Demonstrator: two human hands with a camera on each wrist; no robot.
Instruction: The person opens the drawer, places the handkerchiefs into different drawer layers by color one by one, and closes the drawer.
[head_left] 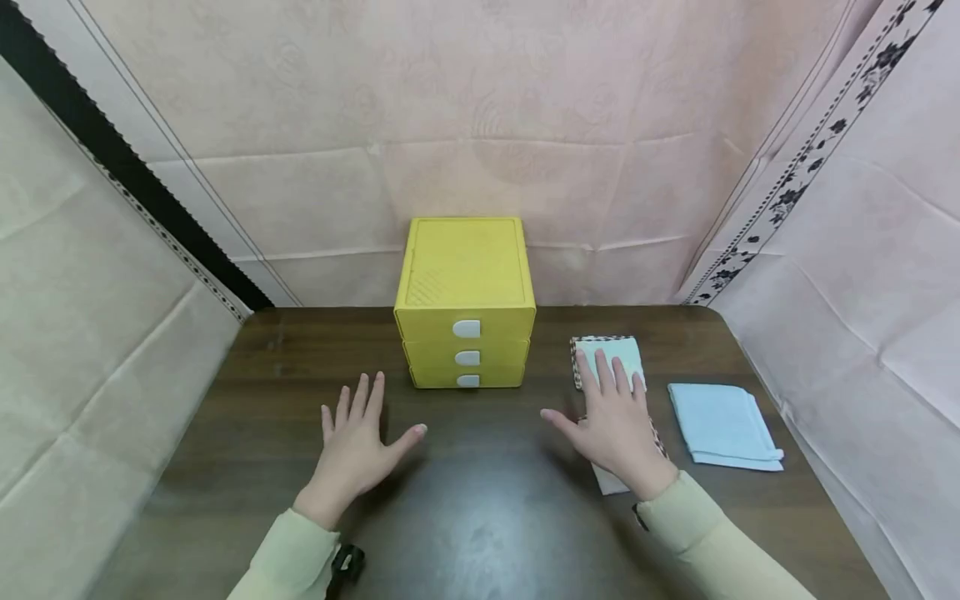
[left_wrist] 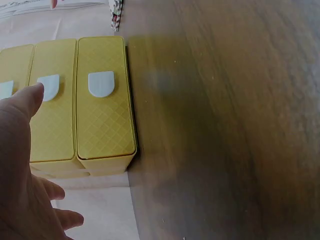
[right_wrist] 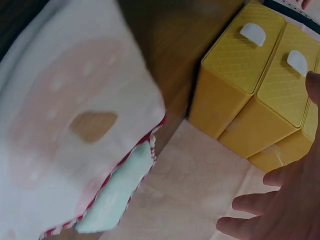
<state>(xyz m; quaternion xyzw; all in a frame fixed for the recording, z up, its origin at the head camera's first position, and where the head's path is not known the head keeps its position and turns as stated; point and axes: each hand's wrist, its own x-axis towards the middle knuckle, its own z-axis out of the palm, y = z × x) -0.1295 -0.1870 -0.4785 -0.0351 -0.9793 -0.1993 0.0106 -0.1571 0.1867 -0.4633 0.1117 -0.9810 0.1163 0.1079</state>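
Observation:
A yellow three-drawer box [head_left: 468, 262] with white tab handles stands upright near the table's back edge, its drawers pushed in. To its front left, my left hand [head_left: 351, 454] is spread over the table, fingers straight, holding nothing. My right hand [head_left: 617, 425], also spread with straight fingers, is over folded cloths at the right. A mint cloth [head_left: 622, 348] with a patterned edge shows beyond its fingertips. Partly hidden below the palm is a white cloth [head_left: 609, 481]; the right wrist view shows that white cloth [right_wrist: 55, 135] with a pink print and red-trimmed edge.
A folded light blue cloth [head_left: 723, 425] lies farther right, near the table's right edge. The dark wooden table [head_left: 480, 500] is bounded by pale fabric hangings [head_left: 337, 125] at the back and both sides.

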